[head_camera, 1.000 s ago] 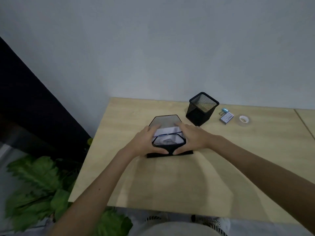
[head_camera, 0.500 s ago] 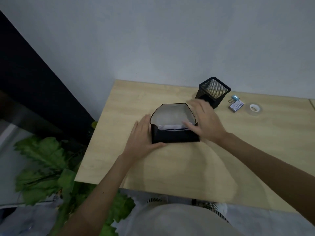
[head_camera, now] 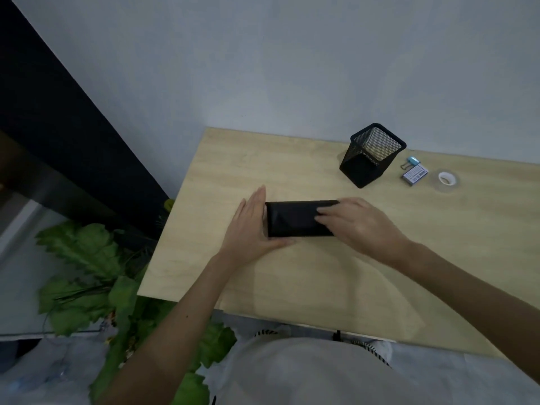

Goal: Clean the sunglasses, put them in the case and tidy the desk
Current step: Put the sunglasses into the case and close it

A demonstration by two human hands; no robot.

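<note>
A black sunglasses case lies closed on the light wooden desk, its flap folded down over the front. My left hand braces the case's left end, palm against it and thumb under the front edge. My right hand rests on the right half of the case, fingertips pressing the flap down. The sunglasses and the white cloth are hidden inside.
A black mesh pen holder stands at the back of the desk. To its right lie a blue binder clip, a small box and a roll of clear tape. Green plant leaves sit left of the desk.
The case's flap was standing open with white cloth showing inside. My right hand has folded it down and the case is now closed. My left hand stayed at the left end.
</note>
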